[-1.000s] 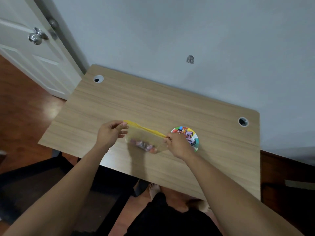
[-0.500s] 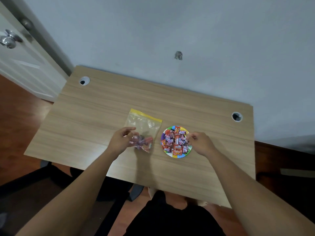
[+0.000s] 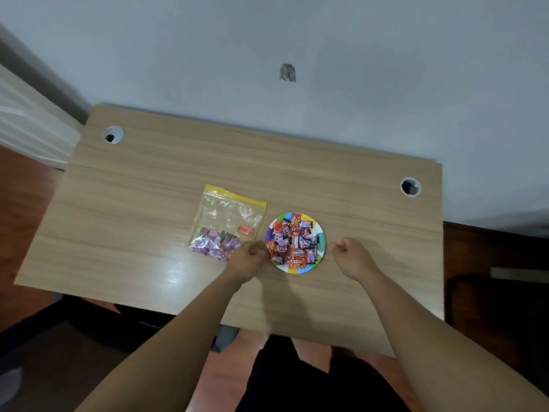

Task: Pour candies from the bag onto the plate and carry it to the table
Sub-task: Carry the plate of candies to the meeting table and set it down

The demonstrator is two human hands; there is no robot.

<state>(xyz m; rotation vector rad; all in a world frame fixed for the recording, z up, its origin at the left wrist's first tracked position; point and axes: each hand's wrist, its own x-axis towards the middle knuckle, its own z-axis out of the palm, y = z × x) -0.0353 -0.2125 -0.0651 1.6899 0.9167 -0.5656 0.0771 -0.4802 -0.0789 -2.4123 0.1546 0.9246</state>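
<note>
A small paper plate [image 3: 321,233] with a coloured rim sits on the wooden desk [image 3: 154,185], heaped with wrapped candies [image 3: 292,240]. Left of it lies a clear zip bag [image 3: 227,217] with a yellow top strip, flat on the desk, some purple candies and one orange piece still inside. My left hand [image 3: 248,258] is at the plate's left edge, fingers curled, and holds nothing I can see. My right hand [image 3: 352,257] hovers just right of the plate, fingers curled, a small gap from the rim.
The desk stands against a grey wall and has a cable hole at the back left [image 3: 113,134] and one at the back right [image 3: 411,187]. A white door [image 3: 26,126] is at the far left. Dark furniture [image 3: 499,304] stands to the right of the desk.
The bag was held up by both hands, then laid flat on the desk. My left hand moved from the bag to the plate's left edge. My right hand shifted to the plate's right.
</note>
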